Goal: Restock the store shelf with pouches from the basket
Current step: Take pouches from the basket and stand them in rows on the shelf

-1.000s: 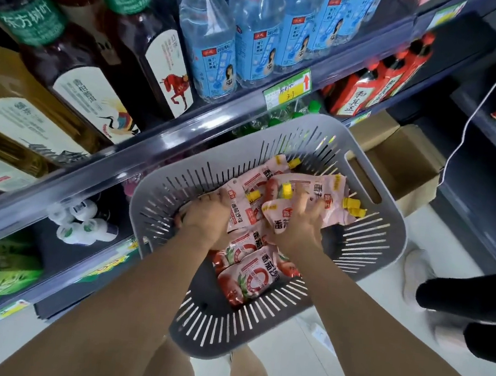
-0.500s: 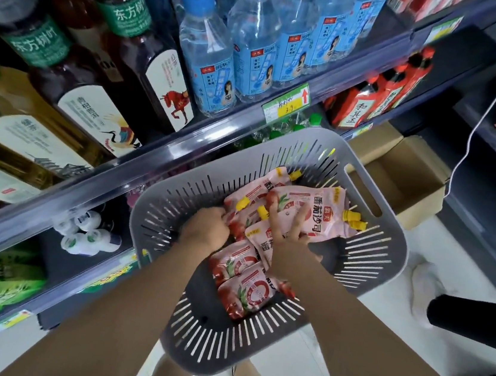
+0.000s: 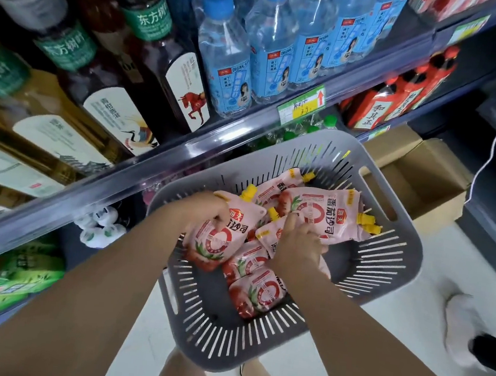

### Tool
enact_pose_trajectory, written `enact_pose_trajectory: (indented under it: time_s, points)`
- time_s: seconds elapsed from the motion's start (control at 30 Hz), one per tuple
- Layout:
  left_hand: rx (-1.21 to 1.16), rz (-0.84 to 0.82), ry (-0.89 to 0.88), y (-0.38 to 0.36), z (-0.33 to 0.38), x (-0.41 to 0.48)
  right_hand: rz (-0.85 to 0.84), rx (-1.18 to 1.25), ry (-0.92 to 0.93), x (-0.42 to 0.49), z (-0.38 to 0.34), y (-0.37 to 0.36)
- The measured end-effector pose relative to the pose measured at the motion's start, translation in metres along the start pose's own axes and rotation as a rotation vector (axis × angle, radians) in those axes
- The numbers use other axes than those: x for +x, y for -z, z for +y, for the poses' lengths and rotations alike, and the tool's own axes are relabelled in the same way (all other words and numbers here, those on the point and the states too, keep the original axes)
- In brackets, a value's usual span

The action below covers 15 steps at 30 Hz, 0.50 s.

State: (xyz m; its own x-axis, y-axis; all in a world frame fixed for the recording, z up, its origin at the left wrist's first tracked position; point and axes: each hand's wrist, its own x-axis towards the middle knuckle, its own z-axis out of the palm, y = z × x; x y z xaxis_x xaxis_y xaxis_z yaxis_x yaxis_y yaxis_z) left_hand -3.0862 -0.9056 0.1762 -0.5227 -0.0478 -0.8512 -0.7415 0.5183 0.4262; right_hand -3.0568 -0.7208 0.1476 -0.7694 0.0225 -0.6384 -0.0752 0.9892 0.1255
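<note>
As left hand (image 3: 206,211) grips pouch (image 3: 218,242), basket (image 3: 215,340) seemingly half-full

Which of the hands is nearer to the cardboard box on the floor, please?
Right. The right hand grips a middle pouch in the basket, on the side toward the cardboard box; the left hand holds a raised pouch farther off, by the shelf.

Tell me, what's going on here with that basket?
A person is restocking a store shelf. Both hands are down in a grey slotted basket of pink pouches with yellow caps. The left hand grips one pouch, raised a little above the pile. The fingers of the right hand curl on a second pouch lying in the pile. Neither pouch has left the basket yet.
</note>
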Motion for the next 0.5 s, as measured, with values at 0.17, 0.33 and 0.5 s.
enact_pose_trajectory:
  time_s: [0.17, 0.33, 0.5]
  points:
    - [-0.302, -0.262, 0.010, -0.007, -0.005, -0.009, -0.047, -0.017, 0.039, 0.005, -0.008, -0.010]
    - [-0.198, -0.107, 0.092, -0.043, -0.018, 0.000, -0.001, 0.100, 0.080, 0.013, -0.001, -0.016]
    - [-0.063, 0.448, 0.004, -0.071, -0.025, 0.008, -0.027, 0.106, 0.111, 0.016, 0.006, -0.007]
